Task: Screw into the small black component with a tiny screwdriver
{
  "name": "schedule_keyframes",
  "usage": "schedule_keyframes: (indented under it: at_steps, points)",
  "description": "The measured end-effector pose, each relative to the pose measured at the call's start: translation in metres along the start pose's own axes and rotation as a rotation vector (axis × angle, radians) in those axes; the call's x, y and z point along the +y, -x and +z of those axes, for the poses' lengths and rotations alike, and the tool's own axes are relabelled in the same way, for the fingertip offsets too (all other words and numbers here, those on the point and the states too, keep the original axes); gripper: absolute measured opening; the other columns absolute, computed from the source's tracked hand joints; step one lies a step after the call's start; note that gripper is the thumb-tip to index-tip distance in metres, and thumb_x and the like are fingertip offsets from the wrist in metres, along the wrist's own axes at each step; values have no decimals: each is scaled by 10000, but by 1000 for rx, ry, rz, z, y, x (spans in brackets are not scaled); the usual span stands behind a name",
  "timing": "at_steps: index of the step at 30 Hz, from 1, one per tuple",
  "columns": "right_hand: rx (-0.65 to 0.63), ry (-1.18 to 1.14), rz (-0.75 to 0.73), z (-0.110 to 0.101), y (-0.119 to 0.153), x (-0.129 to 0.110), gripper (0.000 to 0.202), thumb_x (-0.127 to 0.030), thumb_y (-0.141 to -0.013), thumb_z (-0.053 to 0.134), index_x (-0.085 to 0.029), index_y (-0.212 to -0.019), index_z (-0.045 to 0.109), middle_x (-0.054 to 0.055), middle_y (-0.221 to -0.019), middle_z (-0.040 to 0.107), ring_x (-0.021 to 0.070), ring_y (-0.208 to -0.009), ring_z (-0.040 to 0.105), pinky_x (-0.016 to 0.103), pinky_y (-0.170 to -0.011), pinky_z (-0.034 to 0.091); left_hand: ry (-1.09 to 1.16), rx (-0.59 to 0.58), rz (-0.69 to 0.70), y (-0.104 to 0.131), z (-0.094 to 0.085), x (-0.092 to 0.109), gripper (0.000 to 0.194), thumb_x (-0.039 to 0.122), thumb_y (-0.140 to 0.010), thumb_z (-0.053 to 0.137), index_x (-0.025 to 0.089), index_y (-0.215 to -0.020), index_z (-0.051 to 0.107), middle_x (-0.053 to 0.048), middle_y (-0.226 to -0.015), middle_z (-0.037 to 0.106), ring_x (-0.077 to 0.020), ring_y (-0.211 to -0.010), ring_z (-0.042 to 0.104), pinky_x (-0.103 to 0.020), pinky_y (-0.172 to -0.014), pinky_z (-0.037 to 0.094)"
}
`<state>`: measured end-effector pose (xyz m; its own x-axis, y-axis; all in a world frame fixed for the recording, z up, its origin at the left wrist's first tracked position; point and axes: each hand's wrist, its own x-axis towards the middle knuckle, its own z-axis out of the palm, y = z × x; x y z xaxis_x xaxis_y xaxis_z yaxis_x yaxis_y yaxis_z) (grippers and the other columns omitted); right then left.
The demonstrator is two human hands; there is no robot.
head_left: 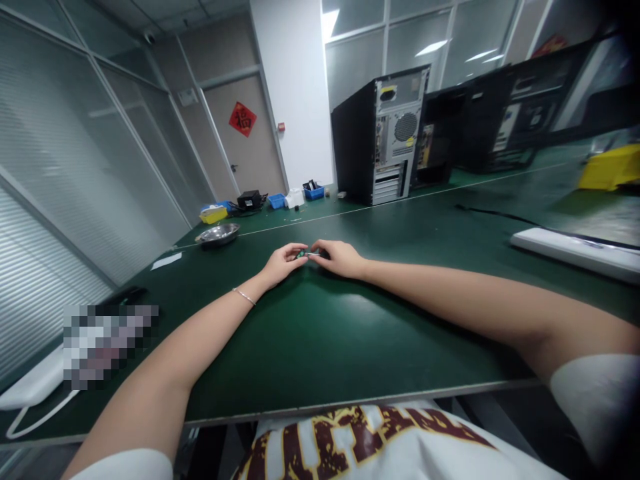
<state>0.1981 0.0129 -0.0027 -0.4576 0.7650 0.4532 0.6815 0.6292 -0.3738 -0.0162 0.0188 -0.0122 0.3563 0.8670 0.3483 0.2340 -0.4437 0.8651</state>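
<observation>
Over the middle of the green table, my left hand [284, 264] pinches a small green piece [301, 254] that looks like a circuit board. Its details are too small to make out. Facing it from the right, my right hand [343, 259] is closed around a small screwdriver [313, 253]. The thin metal shaft points left at the green piece, while the dark handle is mostly hidden in my fingers. Whether the tip touches the piece I cannot tell. Both hands are low, close to the tabletop.
A metal bowl [220, 234] stands at the back left, with blue bins [277, 201] and a black boxy device [251, 199] beyond. A computer tower [377, 137] rises behind my hands. On the right lie a white power strip [575, 250] and a yellow bin [610, 167].
</observation>
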Motion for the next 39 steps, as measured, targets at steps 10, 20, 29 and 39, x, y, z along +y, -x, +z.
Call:
schedule_keyframes:
  at_steps: [10,20,29,39]
  points:
    - [-17,103,-19,-1,-1,1,336,-405,-995,439,-219,-947,714,53,-967,698,174,-858,607,256,-644,344,-52,12,69,0,2,0,393,333,-786,724,108,-1105,679,-134,-1082,710,-196,-931,650,-344,-860,505]
    - [-24,139,5,-2,0,-1,327,-410,-981,454,-237,-957,731,43,-950,690,173,-844,602,262,-622,322,-261,55,76,5,3,12,353,336,-771,732,119,-1049,720,-71,-854,727,-141,-674,586,-276,-663,467]
    - [-44,72,-29,-4,0,1,324,-398,-979,469,-234,-984,748,45,-986,701,172,-875,609,250,-683,364,-161,49,25,5,3,13,349,338,-751,746,118,-1022,744,-103,-939,766,-201,-813,679,-322,-778,512]
    - [-30,-10,-72,-3,-1,3,308,-389,-974,488,-225,-966,749,39,-947,703,164,-836,604,247,-689,375,-33,30,0,5,2,8,393,368,-706,799,135,-1017,745,-96,-935,767,-203,-817,684,-356,-810,521]
